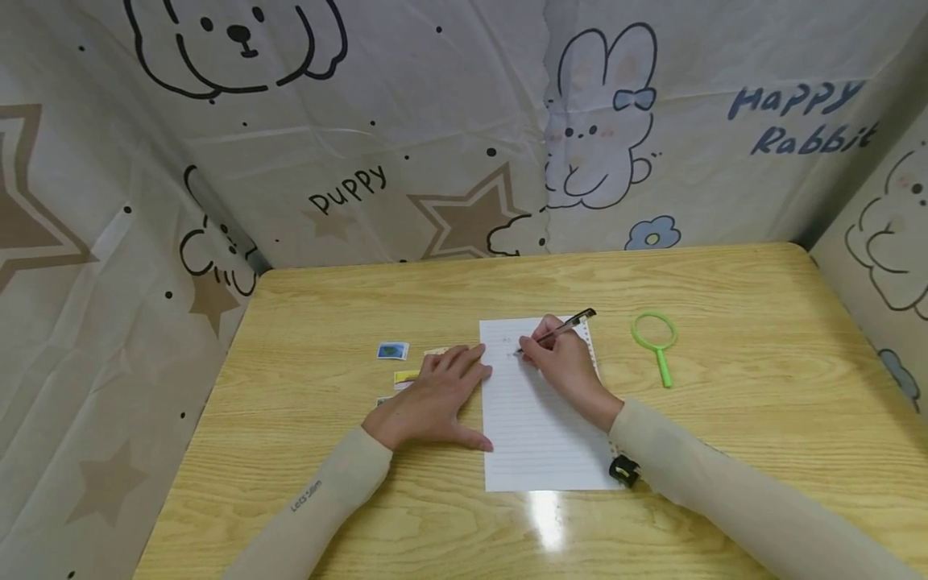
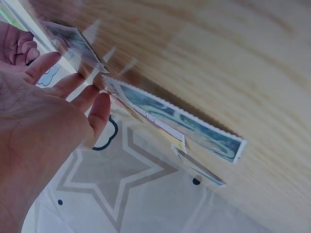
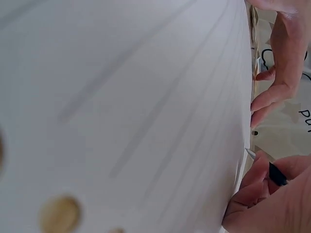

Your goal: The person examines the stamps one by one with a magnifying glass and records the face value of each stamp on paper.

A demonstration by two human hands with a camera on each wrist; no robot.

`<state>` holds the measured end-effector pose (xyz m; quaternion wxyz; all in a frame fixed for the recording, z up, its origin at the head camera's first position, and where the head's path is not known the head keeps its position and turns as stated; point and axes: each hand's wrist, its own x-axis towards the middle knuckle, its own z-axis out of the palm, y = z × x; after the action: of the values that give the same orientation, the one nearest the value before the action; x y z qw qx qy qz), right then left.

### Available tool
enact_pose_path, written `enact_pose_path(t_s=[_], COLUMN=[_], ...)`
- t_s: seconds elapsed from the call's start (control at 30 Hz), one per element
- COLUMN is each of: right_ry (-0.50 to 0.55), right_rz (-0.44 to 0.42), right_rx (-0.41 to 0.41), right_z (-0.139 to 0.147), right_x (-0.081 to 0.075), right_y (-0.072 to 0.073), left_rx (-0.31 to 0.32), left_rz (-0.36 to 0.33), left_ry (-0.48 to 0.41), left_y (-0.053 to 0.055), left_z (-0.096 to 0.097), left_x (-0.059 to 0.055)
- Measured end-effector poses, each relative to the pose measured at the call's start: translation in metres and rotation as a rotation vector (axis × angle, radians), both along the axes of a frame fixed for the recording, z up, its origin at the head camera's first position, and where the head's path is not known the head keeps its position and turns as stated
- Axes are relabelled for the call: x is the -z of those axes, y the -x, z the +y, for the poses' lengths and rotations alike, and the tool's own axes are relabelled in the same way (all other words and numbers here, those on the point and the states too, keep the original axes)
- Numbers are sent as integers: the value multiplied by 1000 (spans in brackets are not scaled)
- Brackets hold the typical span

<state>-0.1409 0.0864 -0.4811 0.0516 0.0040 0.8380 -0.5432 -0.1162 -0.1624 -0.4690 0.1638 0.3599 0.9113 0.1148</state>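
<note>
A lined sheet of paper (image 1: 544,435), punched with holes along its right edge, lies on the table. My right hand (image 1: 569,362) pinches a dark pen (image 1: 580,317), its tip touching the sheet's upper part near faint marks. In the right wrist view the pen's pointed metal tip (image 3: 250,153) meets the paper. My left hand (image 1: 438,399) lies with fingers spread, fingertips and thumb at the paper's left edge. Under and beside it are several postage stamps, among them a blue one (image 1: 392,351) and a yellow one (image 1: 404,379). A long green stamp (image 2: 180,121) shows in the left wrist view.
A green magnifying glass (image 1: 661,354) lies right of the paper. A small black object (image 1: 623,470) sits by the right wrist at the paper's lower right corner. The wooden table (image 1: 739,322) meets a printed cloth backdrop (image 1: 435,97) at the back and sides.
</note>
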Motion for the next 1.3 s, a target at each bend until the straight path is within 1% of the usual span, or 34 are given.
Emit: enact_pose_path(t_s=[0.1, 0.33, 0.5, 0.63, 0.73, 0.87, 1.07, 1.17, 1.3], right_ry=[3, 55, 53, 105, 141, 200, 309, 330, 346], right_rz=[3, -31, -26, -4, 11, -20, -82, -76, -40], right_rx=[0, 26, 42, 46, 51, 59, 1, -28, -56], right_z=[0, 1, 2, 3, 4, 6, 12, 15, 17], right_x=[0, -2, -2, -1, -2, -5, -9, -8, -8], right_y=[1, 1, 3, 3, 2, 1, -1, -1, -1], left_rx=[-1, 3, -1, -6, -3, 5, 12, 11, 5], left_rz=[3, 3, 2, -13, -11, 7, 13, 11, 3], left_ry=[4, -6, -7, -9, -11, -19, -20, -15, -7], left_y=[0, 0, 0, -2, -2, -1, 0, 1, 1], left_z=[0, 0, 0, 0, 0, 0, 0, 0, 0], left_x=[0, 0, -2, -3, -3, -3, 0, 0, 1])
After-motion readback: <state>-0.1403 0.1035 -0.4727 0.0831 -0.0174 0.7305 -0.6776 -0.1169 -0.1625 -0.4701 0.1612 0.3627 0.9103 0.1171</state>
